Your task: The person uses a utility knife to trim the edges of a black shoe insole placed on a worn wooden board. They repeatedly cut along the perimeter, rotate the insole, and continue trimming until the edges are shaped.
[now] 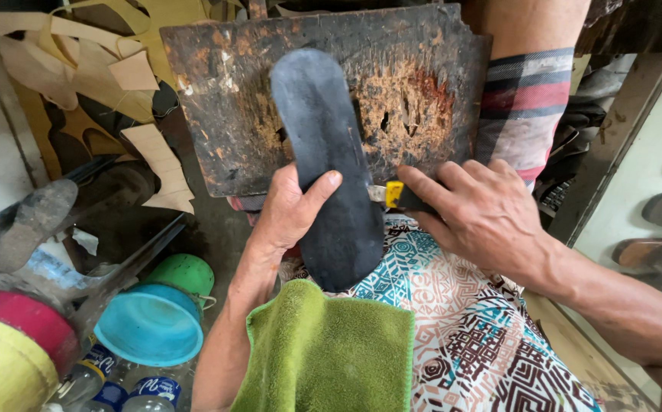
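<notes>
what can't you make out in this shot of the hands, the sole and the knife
Head view:
- Knife: only a yellow bit and a sliver of blade show; the right hand covers the handle, the dark sole hides the blade tip.
- Left hand: its fingers are behind the sole, only the thumb shows.
- Sole's lower end: whether it rests on the green towel is unclear.
- Wooden board: top edge cut off by the frame.

Both hands, left (289,210) and right (487,217), bare, no gloves, rings or watch; forearms uncovered, no sleeves in view; veins and creases marked on the backs of the hands; lap covered by patterned cloth (460,320) in teal, white, orange and dark brown geometric print; checked shorts (521,107) in grey, red and white on one thigh.
</notes>
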